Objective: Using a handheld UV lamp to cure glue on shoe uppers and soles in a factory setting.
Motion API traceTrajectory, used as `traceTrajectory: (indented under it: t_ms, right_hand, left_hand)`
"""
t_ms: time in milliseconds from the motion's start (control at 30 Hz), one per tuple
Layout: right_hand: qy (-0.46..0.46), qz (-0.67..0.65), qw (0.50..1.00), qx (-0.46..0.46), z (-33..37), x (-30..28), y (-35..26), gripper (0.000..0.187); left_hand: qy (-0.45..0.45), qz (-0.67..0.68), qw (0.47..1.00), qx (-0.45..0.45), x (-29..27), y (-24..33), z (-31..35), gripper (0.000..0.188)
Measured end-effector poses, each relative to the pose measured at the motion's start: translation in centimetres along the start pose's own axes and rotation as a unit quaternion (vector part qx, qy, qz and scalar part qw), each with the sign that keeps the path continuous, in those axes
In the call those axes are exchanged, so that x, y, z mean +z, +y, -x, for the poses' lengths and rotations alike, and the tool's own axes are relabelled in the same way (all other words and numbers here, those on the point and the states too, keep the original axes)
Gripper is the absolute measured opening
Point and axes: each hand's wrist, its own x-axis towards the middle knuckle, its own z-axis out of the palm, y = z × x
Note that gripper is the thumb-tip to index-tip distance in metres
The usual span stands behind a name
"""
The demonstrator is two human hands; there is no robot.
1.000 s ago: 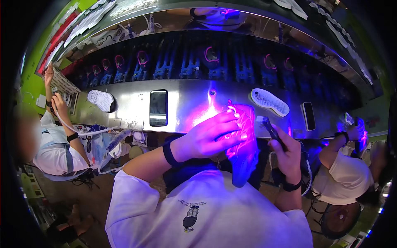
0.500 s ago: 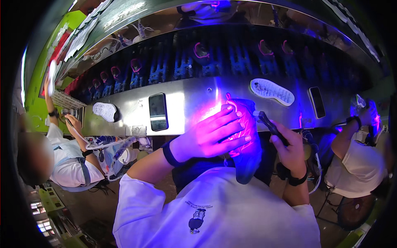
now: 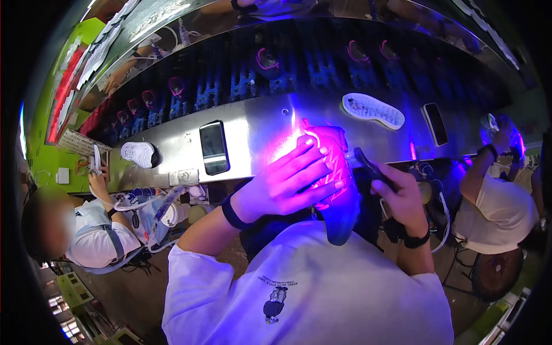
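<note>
A dark shoe upper (image 3: 340, 215) with glowing pink lines stands close before my body, lit by purple light. My left hand (image 3: 290, 181) lies over its left side and holds it, fingers stretched across the laces area. In my right hand (image 3: 404, 195) is a dark-handled brush (image 3: 370, 164), gripped between thumb and fingers. Its head end is beside the upper's right edge; whether it touches cannot be seen. The bristles do not show clearly. My left palm and the side of the upper under it are hidden.
On the metal bench (image 3: 244, 123) lie a white sole (image 3: 374, 111), a smaller white sole (image 3: 138, 153) and two phones, one left (image 3: 214, 148) and one right (image 3: 435, 125). Behind runs a dark conveyor (image 3: 230, 89) carrying several uppers. Co-workers sit at both sides.
The brush has tilted, and its pale bristles no longer show beside the upper. My left hand keeps its hold. The left co-worker's raised arm has come down. The whole view has shifted slightly.
</note>
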Motion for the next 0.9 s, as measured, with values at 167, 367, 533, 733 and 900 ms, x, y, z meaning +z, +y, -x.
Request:
traceTrajectory:
  t_ms: [167, 367, 533, 733, 900]
  right_hand:
    - [-0.08, -0.046, 0.995, 0.025, 0.5, 0.1, -0.6, 0.044]
    - [-0.094, -0.005, 0.995, 0.037, 1.5, -0.5, 0.3, 0.045]
    - [-0.073, -0.034, 0.995, 0.055, 1.9, -0.7, 2.4, 0.044]
    - [-0.069, -0.142, 0.982, 0.101, 2.7, -0.5, 5.2, 0.045]
    - [-0.068, -0.202, 0.968, 0.129, 3.7, 0.2, 6.8, 0.048]
  left_hand:
    - [0.003, -0.035, 0.999, -0.038, -0.6, -0.4, 1.8, 0.043]
    - [-0.039, -0.018, 0.995, -0.093, -0.4, -0.4, 1.8, 0.049]
    - [-0.054, -0.004, 0.986, -0.157, 1.6, -0.7, 2.0, 0.064]
    - [-0.046, 0.031, 0.97, -0.238, 3.6, -0.3, 1.4, 0.071]
    - [-0.064, 0.029, 0.949, -0.308, 4.3, 0.3, 2.0, 0.075]
